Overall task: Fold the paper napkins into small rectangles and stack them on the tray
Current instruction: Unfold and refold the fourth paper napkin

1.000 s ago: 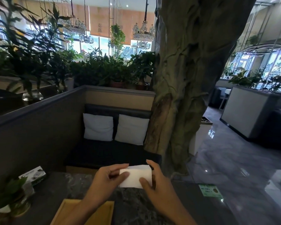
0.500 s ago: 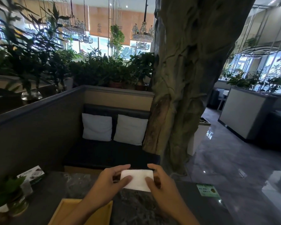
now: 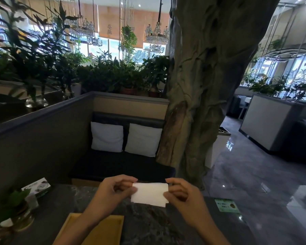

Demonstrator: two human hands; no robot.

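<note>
**Above the table, napkin pinched at both ends**

Over the dark stone table (image 3: 148, 225), both hands are up and working the napkin (image 3: 149, 194). It's a white rectangle, already folded down small, held level in the air just above the tabletop and not touching it. The left hand (image 3: 111, 192) has its fingers curled in, thumb and fingertips pinching the napkin's left edge. The right hand (image 3: 182, 197) mirrors it on the other side, thumb underneath near the lower right corner, fingers curled over the top right edge. So both hands are closed on the paper, one at each short end, and the sheet is stretched flat between them.

Down at the near edge, the tray (image 3: 104, 230) sits on the table, a yellow wooden one, below and to the left of the napkin, with the left forearm crossing over it. What shows of its floor is bare wood; the rest runs out of the bottom of the view, so whether any napkins lie on it cannot be told.

Off to the left, a green-and-white box (image 3: 36, 187) lies flat on the table by the partition wall, and a small potted plant (image 3: 12, 211) stands nearer the corner. On the right, a green card (image 3: 226, 206) lies flat near the table's edge. Beyond the table, two white cushions (image 3: 125, 137) lean side by side against the back of a dark bench, and a thick tree trunk (image 3: 207, 85) rises just right of them.
</note>
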